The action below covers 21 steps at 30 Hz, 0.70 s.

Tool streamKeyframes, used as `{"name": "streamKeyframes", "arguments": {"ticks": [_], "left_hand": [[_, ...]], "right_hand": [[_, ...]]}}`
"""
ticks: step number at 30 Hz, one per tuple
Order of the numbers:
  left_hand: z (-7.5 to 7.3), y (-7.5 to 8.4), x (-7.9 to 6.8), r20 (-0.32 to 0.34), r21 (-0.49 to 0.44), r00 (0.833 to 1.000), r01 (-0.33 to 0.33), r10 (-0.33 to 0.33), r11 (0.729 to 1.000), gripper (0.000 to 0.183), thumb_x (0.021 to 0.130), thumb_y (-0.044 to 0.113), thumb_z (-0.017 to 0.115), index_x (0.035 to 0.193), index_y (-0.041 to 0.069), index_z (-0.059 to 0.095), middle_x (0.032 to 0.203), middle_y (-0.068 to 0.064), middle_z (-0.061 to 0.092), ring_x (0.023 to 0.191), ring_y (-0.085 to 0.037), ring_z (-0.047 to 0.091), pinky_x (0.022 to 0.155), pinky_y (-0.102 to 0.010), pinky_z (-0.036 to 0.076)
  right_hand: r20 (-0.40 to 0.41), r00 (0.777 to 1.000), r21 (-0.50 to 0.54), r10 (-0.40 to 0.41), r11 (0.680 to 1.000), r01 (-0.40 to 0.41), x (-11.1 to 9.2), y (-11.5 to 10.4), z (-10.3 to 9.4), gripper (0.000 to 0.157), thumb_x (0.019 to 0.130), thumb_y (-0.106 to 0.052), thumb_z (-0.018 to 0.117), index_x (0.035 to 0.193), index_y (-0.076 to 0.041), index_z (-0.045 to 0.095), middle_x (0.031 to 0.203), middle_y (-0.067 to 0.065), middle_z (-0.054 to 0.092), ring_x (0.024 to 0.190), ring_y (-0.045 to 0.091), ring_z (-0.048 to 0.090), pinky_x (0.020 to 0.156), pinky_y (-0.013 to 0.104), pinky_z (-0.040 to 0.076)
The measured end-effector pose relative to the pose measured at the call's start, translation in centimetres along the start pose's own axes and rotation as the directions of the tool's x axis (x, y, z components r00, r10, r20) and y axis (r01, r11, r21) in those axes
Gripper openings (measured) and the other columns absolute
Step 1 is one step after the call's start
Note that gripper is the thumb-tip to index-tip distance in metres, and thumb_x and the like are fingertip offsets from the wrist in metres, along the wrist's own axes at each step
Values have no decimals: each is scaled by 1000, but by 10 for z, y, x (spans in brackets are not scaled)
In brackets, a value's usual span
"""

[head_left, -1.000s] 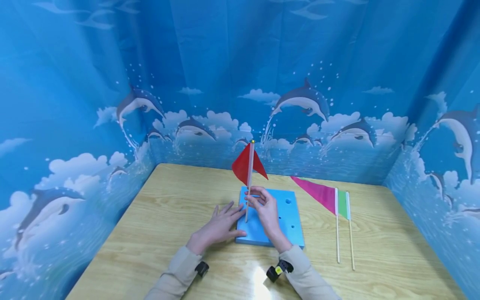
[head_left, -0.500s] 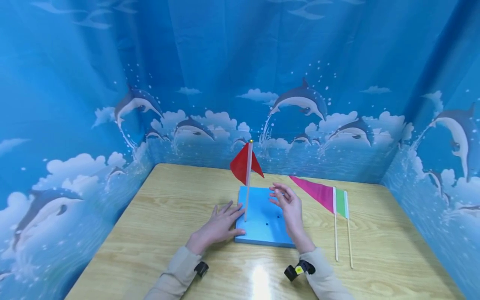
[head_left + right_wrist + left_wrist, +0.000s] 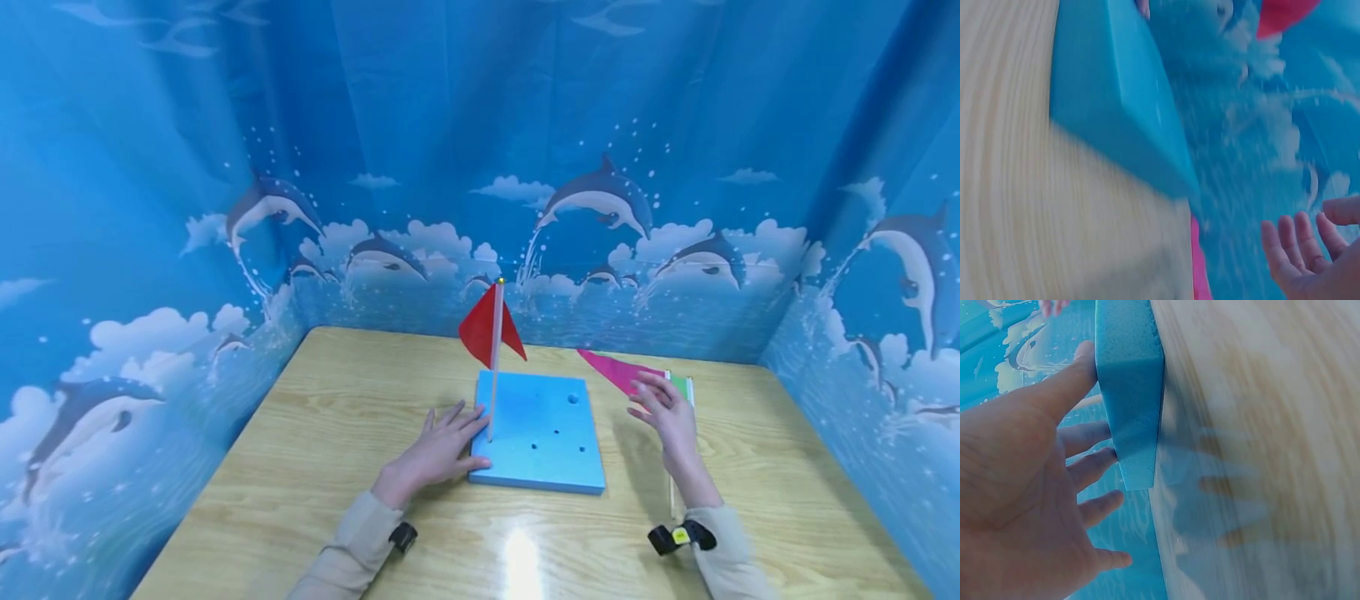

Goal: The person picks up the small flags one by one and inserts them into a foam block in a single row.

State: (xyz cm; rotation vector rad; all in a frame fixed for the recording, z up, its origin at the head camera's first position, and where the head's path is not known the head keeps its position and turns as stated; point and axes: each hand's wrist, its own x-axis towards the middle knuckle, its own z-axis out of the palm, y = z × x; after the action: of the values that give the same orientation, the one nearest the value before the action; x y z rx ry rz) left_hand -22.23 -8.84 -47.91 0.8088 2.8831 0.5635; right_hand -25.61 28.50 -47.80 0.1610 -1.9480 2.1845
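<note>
A red flag stands upright on its thin stick in the left part of a flat blue block with several small holes. My left hand rests with spread fingers on the block's left edge, close beside the stick. In the left wrist view its thumb and fingertips lie along the block's side. My right hand, its fingers loosely bent and holding nothing, is over a pink flag and a green flag. It hides much of both flags and their sticks.
The wooden table carries the block in its middle and the two lying flags to the right. A blue dolphin-print curtain encloses the back and sides. Each wrist bears a small black camera.
My right hand has let go of the red flag's stick and moved right, past the block, to over the pink and green flags. My left hand has stayed put.
</note>
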Motion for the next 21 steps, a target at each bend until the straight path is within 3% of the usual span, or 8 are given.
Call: {"name": "streamKeyframes", "arguments": {"ticks": [1, 2, 6, 9, 16, 21], "left_hand": [[0, 0, 0, -1, -1, 1000, 1, -1, 1000, 74, 82, 58, 55, 144, 24, 31, 152, 2, 23, 141, -30, 11, 107, -64, 7], [1, 0, 0, -2, 0, 1000, 2, -2, 1000, 74, 82, 58, 55, 144, 24, 31, 152, 2, 23, 141, -30, 12, 107, -64, 7], [1, 0, 1, -4, -1, 1000, 9, -9, 1000, 75, 82, 58, 56, 144, 25, 32, 152, 2, 24, 140, -31, 12, 107, -64, 8], [1, 0, 1, -3, -2, 1000, 9, -9, 1000, 75, 82, 57, 56, 144, 25, 32, 152, 1, 24, 140, -31, 12, 107, -64, 7], [1, 0, 0, -13, 0, 1000, -11, 11, 1000, 75, 82, 57, 57, 144, 24, 32, 152, 0, 25, 140, -32, 13, 106, -65, 9], [2, -1, 0, -16, 4, 1000, -15, 15, 1000, 75, 82, 57, 56, 144, 23, 32, 151, 0, 25, 140, -32, 13, 106, -65, 9]], "right_hand": [[7, 1000, 11, 1, 1000, -1, 2, 5, -12, 36, 91, -18, 58, 124, -3, 53, 106, 4, 62, 89, 15, 63, 73, 32, 56], [-29, 999, -57, 31, 998, -32, -5, -9, -12, 39, 91, -20, 58, 126, -3, 51, 105, 2, 62, 89, 15, 63, 73, 32, 56], [-74, 993, -139, 96, 985, -106, -8, -10, -35, 43, 92, -21, 57, 127, 2, 48, 96, -8, 63, 83, 11, 64, 71, 32, 56], [-128, 974, -246, 188, 945, -215, -17, -22, -38, 52, 94, -23, 53, 131, 9, 38, 90, -12, 62, 80, 8, 64, 73, 32, 56], [-143, 921, -435, 364, 813, -388, -23, -22, -53, 52, 96, -18, 47, 136, 10, 31, 106, 15, 56, 79, 9, 62, 78, 31, 55], [-136, 893, -461, 430, 770, -441, -25, -17, -58, 51, 93, -9, 51, 133, 16, 31, 97, 13, 59, 73, 10, 63, 73, 29, 56]]}}
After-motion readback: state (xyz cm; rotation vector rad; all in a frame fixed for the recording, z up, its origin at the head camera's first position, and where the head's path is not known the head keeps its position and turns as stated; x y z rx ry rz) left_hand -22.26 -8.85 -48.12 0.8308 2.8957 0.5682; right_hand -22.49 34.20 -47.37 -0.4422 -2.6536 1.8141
